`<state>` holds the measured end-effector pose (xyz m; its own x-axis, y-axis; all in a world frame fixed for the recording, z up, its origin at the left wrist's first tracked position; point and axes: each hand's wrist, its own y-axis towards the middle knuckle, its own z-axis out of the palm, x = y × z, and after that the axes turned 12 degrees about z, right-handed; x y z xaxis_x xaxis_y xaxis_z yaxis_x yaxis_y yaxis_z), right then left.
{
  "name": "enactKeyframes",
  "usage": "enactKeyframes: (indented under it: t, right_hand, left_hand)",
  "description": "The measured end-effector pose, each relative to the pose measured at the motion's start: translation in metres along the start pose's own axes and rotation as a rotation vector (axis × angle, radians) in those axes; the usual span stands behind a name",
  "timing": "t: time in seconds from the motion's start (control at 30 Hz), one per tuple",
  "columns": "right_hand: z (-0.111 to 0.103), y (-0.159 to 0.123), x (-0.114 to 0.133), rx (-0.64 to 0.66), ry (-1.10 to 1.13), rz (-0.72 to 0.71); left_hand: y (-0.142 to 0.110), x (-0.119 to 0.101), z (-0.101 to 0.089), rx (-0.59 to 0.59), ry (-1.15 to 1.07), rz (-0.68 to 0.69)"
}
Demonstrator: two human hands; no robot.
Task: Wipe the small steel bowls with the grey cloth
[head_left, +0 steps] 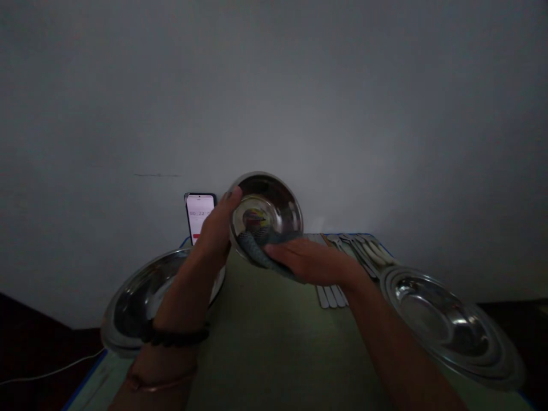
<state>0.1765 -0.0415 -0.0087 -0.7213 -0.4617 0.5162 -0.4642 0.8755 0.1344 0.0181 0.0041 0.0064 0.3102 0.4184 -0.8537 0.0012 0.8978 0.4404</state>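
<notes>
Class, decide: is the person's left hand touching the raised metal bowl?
Touching. The head view shows the left hand gripping the side of the metal bowl, its thumb lapping over the rim.

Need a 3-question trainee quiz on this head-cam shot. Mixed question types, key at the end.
1. Multiple choice: what does the left hand hold?
A) a spoon
B) a plate
C) a metal bowl
2. True or false: the phone has its lit screen facing the camera.
3. Fill in the blank: the right hand holds a greyish ____ against the bowl.

Key: 1. C; 2. True; 3. cloth.
</notes>
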Motion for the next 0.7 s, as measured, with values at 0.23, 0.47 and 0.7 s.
enactKeyframes:
  t: [0.23, 0.47, 0.7]
  right_hand:
    - [0.001, 0.000, -0.012, -0.050, -0.180, -0.009]
    - [0.005, -0.003, 0.011, -0.180, -0.205, -0.140]
    - [-0.003, 0.001, 0.000, -0.275, -0.164, -0.114]
  left_hand:
    - [0.000, -0.012, -0.007, -0.118, -0.011, 0.025]
    - [-0.002, -0.014, 0.006, -0.116, -0.189, -0.039]
    - [-0.003, -0.005, 0.011, -0.161, -0.178, 0.099]
